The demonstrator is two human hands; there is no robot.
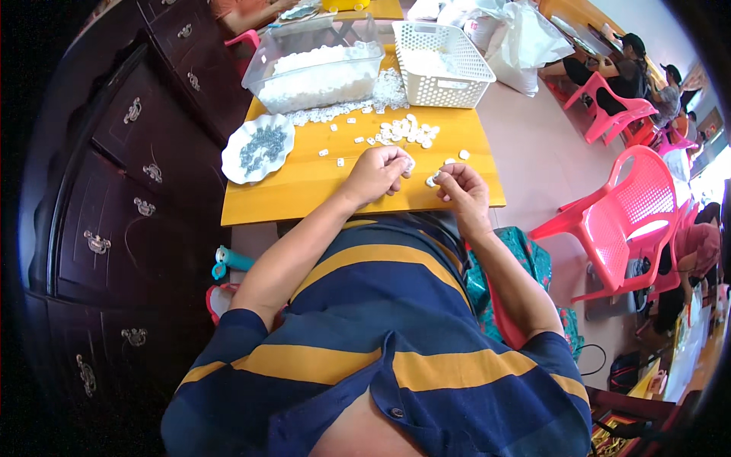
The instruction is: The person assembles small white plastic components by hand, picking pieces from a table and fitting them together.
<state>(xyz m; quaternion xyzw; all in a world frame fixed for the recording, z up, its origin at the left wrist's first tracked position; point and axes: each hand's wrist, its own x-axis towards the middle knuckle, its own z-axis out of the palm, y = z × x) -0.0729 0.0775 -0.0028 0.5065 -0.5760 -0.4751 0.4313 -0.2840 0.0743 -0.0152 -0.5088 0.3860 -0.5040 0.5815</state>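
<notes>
Pinching small white pieces at the near edge of the yellow table [304, 186].
The left hand [378, 174] and right hand [459, 186] are each closing fingers on a white piece [432, 180], with a loose pile [407, 131] lying just beyond.

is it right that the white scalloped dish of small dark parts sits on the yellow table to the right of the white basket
Not quite. In the head view the white scalloped dish of small dark parts does sit on the yellow table, but to the left of the white basket, not the right.
</notes>
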